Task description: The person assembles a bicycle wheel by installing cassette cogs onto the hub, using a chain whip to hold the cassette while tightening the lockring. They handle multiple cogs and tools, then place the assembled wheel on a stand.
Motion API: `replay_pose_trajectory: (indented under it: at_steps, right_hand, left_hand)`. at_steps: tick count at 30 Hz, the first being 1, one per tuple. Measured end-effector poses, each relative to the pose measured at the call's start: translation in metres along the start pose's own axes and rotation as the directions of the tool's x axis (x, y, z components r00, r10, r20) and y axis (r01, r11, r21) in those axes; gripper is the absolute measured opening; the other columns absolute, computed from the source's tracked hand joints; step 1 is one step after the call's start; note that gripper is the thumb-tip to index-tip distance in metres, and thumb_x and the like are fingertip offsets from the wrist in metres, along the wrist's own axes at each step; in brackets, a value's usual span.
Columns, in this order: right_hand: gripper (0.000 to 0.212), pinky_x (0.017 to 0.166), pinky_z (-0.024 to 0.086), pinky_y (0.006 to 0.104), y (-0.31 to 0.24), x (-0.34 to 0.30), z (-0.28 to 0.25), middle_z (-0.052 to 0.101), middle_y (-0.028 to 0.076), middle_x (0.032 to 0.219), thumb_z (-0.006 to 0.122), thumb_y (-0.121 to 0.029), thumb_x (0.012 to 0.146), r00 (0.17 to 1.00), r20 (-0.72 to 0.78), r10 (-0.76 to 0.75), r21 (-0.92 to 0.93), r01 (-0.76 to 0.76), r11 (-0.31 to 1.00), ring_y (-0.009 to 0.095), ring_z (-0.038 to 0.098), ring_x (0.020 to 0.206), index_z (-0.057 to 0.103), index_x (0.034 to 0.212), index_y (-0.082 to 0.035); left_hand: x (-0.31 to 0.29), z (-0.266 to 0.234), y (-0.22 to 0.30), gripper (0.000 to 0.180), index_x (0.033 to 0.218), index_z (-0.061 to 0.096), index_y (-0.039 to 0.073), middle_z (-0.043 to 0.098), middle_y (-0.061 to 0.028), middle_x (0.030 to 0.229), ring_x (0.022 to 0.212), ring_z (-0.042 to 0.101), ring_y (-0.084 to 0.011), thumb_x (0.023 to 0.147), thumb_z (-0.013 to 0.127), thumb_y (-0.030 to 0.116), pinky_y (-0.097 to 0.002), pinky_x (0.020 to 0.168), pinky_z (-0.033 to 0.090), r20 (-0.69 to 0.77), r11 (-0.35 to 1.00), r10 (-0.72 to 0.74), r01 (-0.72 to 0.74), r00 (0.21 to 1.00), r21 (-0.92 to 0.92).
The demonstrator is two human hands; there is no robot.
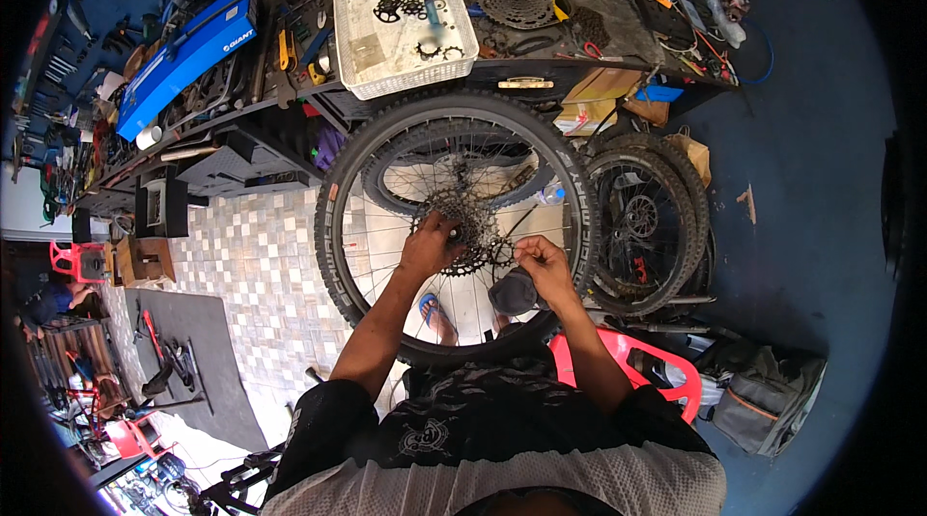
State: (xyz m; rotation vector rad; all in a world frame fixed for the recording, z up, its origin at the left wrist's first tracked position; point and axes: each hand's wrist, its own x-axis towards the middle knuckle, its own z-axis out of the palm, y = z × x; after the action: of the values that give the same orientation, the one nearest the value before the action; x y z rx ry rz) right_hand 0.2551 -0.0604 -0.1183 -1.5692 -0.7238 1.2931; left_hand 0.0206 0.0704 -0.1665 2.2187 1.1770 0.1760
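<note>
A bicycle wheel with a thick knobbly tyre lies across in front of me, its spokes seen from above. At its centre is a metal cassette of stacked toothed sprockets. My left hand rests on the cassette with its fingers curled in toward the hub. My right hand hovers over the spokes on the right, thumb and forefinger pinched together. A small dark toothed piece shows beside those fingertips; whether they hold it, I cannot tell. Below them is a dark grey rounded thing.
Beyond the wheel, a workbench carries a white perforated basket with small derailleur parts, a large cassette and scattered tools. A blue box lies left. More wheels lean right, near a red plastic chair and a grey bag.
</note>
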Motion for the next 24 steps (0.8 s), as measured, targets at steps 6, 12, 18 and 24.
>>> replay_pose_trajectory:
  at_steps: [6, 12, 18, 24]
  right_hand:
    - [0.011, 0.08, 0.049, 0.0239, 0.002, 0.001, 0.002, 0.069, -0.001, 0.09, 0.069, -0.006, 0.097, 1.0, 0.008, -0.003, -0.009, 0.003, 1.0, 0.007, 0.061, 0.084, 0.068, 0.107, -0.002]
    - [0.012, 0.081, 0.05, 0.0242, 0.004, 0.008, 0.008, 0.069, -0.001, 0.091, 0.069, -0.005, 0.097, 0.999, 0.026, -0.021, -0.018, 0.022, 1.0, 0.008, 0.062, 0.085, 0.067, 0.108, -0.001]
    - [0.015, 0.081, 0.051, 0.0265, 0.025, 0.037, 0.031, 0.071, 0.002, 0.092, 0.073, -0.006, 0.094, 0.999, 0.048, -0.004, -0.018, 0.005, 1.0, 0.011, 0.064, 0.086, 0.069, 0.108, -0.002]
    - [0.015, 0.082, 0.052, 0.028, 0.064, 0.074, 0.062, 0.074, 0.005, 0.092, 0.076, -0.009, 0.092, 0.996, 0.087, 0.021, -0.103, -0.012, 0.995, 0.013, 0.067, 0.086, 0.071, 0.105, -0.002]
  left_hand:
    - [0.0, 0.001, -0.001, 0.054, 0.133, 0.063, 0.016, 0.058, -0.0138, 0.129, 0.117, 0.064, -0.0376, 0.082, 0.081, 0.021, -0.0482, 0.094, 0.057, 0.001, 0.999, -0.04, 0.04, 0.999, 0.031]
    - [0.0, -0.006, 0.002, 0.06, 0.137, 0.06, 0.017, 0.057, -0.0152, 0.131, 0.118, 0.063, -0.0367, 0.081, 0.08, 0.014, -0.047, 0.094, 0.057, 0.013, 1.0, -0.016, 0.017, 1.0, -0.019]
    - [-0.017, 0.001, -0.012, 0.045, 0.131, 0.065, 0.01, 0.067, -0.0137, 0.116, 0.101, 0.069, -0.0294, 0.087, 0.075, 0.01, -0.0396, 0.084, 0.058, -0.195, 0.897, -0.164, 0.064, 0.967, -0.437]
    - [-0.031, 0.038, -0.026, 0.014, 0.108, 0.07, -0.001, 0.075, -0.0059, 0.084, 0.069, 0.064, -0.0084, 0.097, 0.067, 0.008, -0.0274, 0.062, 0.052, 0.086, 0.434, -0.423, 0.285, 0.902, -0.855]
